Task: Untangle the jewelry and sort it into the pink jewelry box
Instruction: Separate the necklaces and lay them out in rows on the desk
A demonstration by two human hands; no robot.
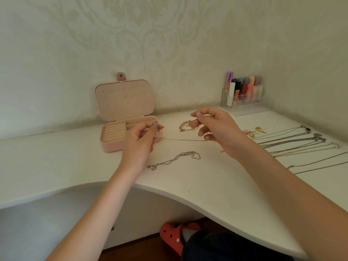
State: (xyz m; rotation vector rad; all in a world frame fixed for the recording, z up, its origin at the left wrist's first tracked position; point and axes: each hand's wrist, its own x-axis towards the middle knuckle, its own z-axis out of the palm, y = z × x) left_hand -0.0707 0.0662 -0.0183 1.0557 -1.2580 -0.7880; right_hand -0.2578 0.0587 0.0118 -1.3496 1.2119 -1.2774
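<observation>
The pink jewelry box [113, 146] stands open on the white desk, its lid upright against the wall. My left hand [140, 141] hovers at the box's right front corner and pinches one end of a thin silver chain [183, 140]. The chain stretches level to my right hand [216, 129], whose fingers pinch the other end above the desk. A thicker silver chain [177, 158] lies loosely curled on the desk below both hands. A pink bead bracelet [185, 124] lies behind my right hand, partly hidden by it.
Several long necklaces [293, 142] lie straightened in rows at the right, with gold earrings [260, 129] behind them. A clear organiser with cosmetics [243, 95] stands in the back right corner. The white desk [207, 185] has a curved front edge; a red slipper [175, 236] shows below.
</observation>
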